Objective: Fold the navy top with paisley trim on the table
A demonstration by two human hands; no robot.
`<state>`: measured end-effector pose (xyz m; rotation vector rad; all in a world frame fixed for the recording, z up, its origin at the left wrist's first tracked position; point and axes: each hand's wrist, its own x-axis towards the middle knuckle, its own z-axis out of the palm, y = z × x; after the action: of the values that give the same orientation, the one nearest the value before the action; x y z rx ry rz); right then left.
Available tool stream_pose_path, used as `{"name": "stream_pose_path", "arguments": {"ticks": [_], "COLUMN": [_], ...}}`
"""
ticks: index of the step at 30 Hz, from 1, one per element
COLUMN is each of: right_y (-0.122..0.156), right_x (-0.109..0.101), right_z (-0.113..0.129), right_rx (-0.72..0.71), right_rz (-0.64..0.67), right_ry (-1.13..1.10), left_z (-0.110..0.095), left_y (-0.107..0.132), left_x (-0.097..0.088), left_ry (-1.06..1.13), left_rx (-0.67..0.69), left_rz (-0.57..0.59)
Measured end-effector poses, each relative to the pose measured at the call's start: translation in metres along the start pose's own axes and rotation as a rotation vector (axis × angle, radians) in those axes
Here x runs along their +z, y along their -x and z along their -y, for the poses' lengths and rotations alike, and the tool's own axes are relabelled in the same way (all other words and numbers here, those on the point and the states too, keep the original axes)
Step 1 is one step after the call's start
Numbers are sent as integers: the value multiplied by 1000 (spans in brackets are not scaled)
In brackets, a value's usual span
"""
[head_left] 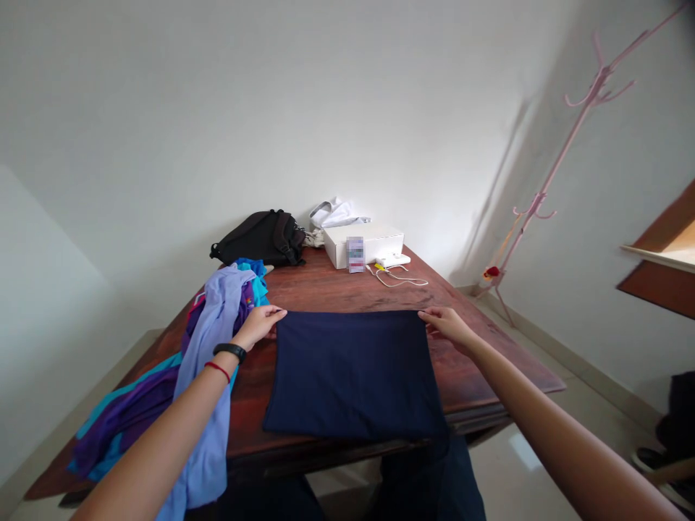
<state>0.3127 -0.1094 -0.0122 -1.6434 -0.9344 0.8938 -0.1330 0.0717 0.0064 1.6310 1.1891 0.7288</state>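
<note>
Your left hand [260,323] and right hand [448,323] each sit at a far corner of the navy cloth [352,373], fingertips drawn together and pinching the fabric there. The cloth lies flat on the table [337,289], straight in front of you. Its far edge runs left to right between your hands. Its long axis runs from that edge toward you, and the near end hangs over the table's front edge. A pile of clothes [217,325] lies just beside your left wrist. A bag [260,237] and a box [363,242] stand at the far end.
</note>
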Motion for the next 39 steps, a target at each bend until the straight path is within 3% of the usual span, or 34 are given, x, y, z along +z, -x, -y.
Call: {"name": "stream_pose_path", "arguments": {"ticks": [7, 15, 18, 21, 23, 25, 28, 30, 32, 34, 36, 39], "right_y": [-38, -40, -45, -39, -26, -5, 35, 60, 82, 96, 105, 110], "right_x": [11, 4, 2, 8, 19, 39, 83, 113, 136, 145, 141, 116], "right_z": [-24, -35, -35, -25, -13, 1, 15, 15, 9, -1, -12, -26], "right_rx": [25, -14, -29, -214, -381, -509, -655, -712, -720, -689, -657, -649], "right_rz": [-17, -54, -39, -187, -280, -239, -71, 44, 150, 211, 222, 208], "right_ry": [141, 192, 421, 698, 804, 845, 860, 888, 929, 984, 1008, 1010], "left_z": [32, 38, 45, 41, 27, 6, -25, -31, -24, -9, 8, 29], "left_y": [-33, -36, -39, -36, -28, -13, 20, 44, 66, 84, 100, 121], "left_x": [6, 9, 12, 14, 21, 36, 74, 102, 121, 126, 117, 91], "left_ry": [-97, -194, -470, -656, -686, -665, -581, -632, -769, -902, -996, -1088], "left_rx": [-16, 217, 299, 380, 472, 561, 627, 678, 719, 724, 716, 705], "left_rz": [-3, -159, -189, -248, -302, -233, 156, 329, 362, 330, 274, 189]}}
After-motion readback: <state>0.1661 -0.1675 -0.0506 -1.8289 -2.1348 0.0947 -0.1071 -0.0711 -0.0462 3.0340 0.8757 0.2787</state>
